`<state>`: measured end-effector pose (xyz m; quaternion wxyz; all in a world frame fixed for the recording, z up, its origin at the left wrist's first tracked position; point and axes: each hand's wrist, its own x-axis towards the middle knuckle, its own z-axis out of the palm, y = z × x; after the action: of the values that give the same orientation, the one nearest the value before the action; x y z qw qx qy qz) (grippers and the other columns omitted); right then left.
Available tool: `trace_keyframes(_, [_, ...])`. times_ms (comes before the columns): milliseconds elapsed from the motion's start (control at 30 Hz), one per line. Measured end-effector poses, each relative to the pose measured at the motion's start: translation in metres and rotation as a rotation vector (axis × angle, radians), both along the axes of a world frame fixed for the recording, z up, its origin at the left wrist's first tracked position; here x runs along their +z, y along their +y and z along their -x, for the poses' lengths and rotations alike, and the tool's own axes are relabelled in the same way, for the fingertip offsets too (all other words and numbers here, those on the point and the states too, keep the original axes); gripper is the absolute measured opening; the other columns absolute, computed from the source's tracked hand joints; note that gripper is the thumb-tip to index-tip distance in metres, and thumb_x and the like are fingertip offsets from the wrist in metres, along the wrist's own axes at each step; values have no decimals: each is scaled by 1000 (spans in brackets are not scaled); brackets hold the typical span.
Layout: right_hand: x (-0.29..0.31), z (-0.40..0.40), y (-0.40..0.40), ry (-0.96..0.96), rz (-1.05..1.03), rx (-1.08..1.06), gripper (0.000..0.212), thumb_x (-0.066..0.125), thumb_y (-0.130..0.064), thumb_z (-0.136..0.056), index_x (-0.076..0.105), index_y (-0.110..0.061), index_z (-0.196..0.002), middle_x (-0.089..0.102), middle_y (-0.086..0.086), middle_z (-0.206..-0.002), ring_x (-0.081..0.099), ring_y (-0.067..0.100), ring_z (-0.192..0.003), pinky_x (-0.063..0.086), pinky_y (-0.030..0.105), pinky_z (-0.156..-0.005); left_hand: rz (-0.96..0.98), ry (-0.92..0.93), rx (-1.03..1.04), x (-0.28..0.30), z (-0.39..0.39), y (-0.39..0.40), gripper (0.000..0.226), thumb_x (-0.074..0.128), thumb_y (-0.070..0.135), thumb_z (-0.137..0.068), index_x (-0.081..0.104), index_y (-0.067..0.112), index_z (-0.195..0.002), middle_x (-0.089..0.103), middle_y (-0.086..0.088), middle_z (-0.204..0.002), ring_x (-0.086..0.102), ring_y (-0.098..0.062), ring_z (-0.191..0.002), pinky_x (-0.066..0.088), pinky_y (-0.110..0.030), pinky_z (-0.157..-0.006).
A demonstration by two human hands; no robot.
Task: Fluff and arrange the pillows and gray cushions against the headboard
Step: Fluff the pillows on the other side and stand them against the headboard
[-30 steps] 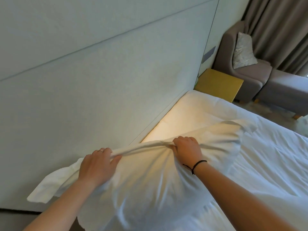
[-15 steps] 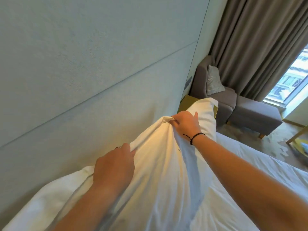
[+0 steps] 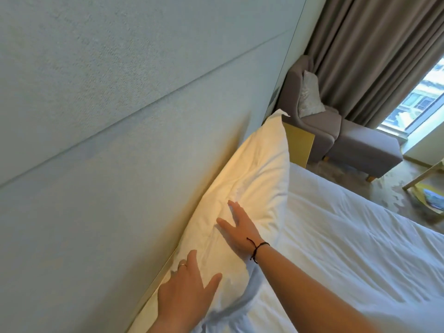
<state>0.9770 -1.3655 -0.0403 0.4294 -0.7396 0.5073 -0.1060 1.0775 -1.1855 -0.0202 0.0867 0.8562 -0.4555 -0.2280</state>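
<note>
White cotton-cased pillow [image 3: 254,183], long and plump, leans on its edge against the pale grey-green padded fabric headboard [image 3: 120,140], its base on the white bedsheet [image 3: 348,236]; far corner pokes up near the yellow bedside table [image 3: 299,145]

Right hand [image 3: 240,229]: fingers straight and spread, palm flat on the pillow's front face, pressing, not gripping. Left hand [image 3: 185,287]: likewise flat and spread, on the near end of the pillow just beside the headboard's lower edge. Both hands apart from each other, neither clamped on anything

Handling, by the look: light, soft, very compliant; the case wrinkles around the palms and the fill gives under pressure. Casing is loose, so flat-palm pushes shape it, while a lift is best taken by pinching the top seam or corners. Nothing fragile; it may slump or slide down the headboard if released carelessly

No gray cushions on the bed in view; one silvery patterned cushion [image 3: 310,94] sits on the grey upholstered armchair [image 3: 319,126] by the taupe curtains [image 3: 374,56], well apart
</note>
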Motion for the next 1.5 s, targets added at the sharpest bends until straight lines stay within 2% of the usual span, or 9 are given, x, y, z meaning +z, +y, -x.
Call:
trace_keyframes(200, [10, 14, 29, -94, -44, -34, 77, 57, -68, -81, 26, -41, -147, 28, -18, -154, 28, 7, -141, 28, 28, -107, -23, 142, -2, 1, -10, 28, 78, 65, 61, -77, 23, 34, -136, 58, 10, -122, 59, -18, -109, 50, -35, -79])
trace_keyframes(400, [-14, 33, 102, 183, 108, -285, 84, 45, -75, -79, 20, -36, -149, 8, 0, -162, 9, 17, -148, 18, 51, -117, 79, 534, 46, -13, -36, 61, 70, 74, 25, -81, 34, 36, -138, 56, 5, -138, 58, -12, -117, 43, -19, -83])
trace_keyframes(500, [-14, 36, 122, 38, -46, -303, 92, 54, -73, -77, 12, -37, -150, -1, 2, -162, 4, 17, -148, 20, 43, -116, 120, 713, 143, -14, -53, 80, 49, 71, 17, -79, 51, 43, -116, 73, 19, -101, 68, 1, -88, 52, -16, -68])
trace_keyframes(600, [-9, 34, 127, -15, -94, -272, 97, 61, -68, -76, 9, -36, -152, 1, 3, -162, 6, 17, -148, 20, 38, -114, 219, 783, 253, -10, -63, 92, 35, 69, 10, -85, 61, 34, -108, 77, 9, -86, 73, -11, -78, 59, -37, -73])
trace_keyframes(733, [-4, 25, 128, -56, -73, -188, 100, 64, -66, -76, 10, -31, -152, 11, -2, -161, 12, 16, -147, 21, 39, -115, 461, 638, 353, -3, -75, 101, 21, 66, 10, -87, 67, 30, -94, 76, 8, -88, 71, -10, -82, 57, -41, -77])
trace_keyframes(900, [0, -3, 135, -72, -157, -110, 103, 65, -67, -75, 8, -31, -153, 9, -5, -161, 12, 16, -147, 22, 40, -116, 537, 248, 297, 8, -81, 117, 14, 63, 22, -89, 60, 35, -94, 62, 21, -78, 58, 4, -74, 39, -13, -60])
trace_keyframes(1033, [2, 1, 142, -101, -179, -121, 99, 63, -67, -77, 10, -32, -153, 12, -7, -161, 15, 14, -147, 23, 39, -117, 407, 177, 206, 11, -68, 114, 29, 58, 28, -92, 52, 31, -121, 61, 4, -93, 62, -24, -93, 45, -34, -68])
trace_keyframes(1200, [14, 46, 163, -95, -196, -102, 83, 61, -63, -82, 16, -43, -150, 27, -13, -155, 36, 16, -138, 38, 33, -104, 446, -28, 24, 21, -23, 99, 43, 67, 23, -84, 56, 19, -125, 59, -5, -120, 53, -31, -109, 49, -45, -86])
trace_keyframes(1500, [9, 239, 208, -113, -230, -438, 60, 54, -60, -88, 37, -40, -142, 46, -20, -129, 55, -8, -90, 42, 13, -71, 396, 112, -356, 15, 163, 62, 23, 59, 36, -90, 61, 33, -112, 67, 12, -104, 65, -18, -96, 46, -33, -77])
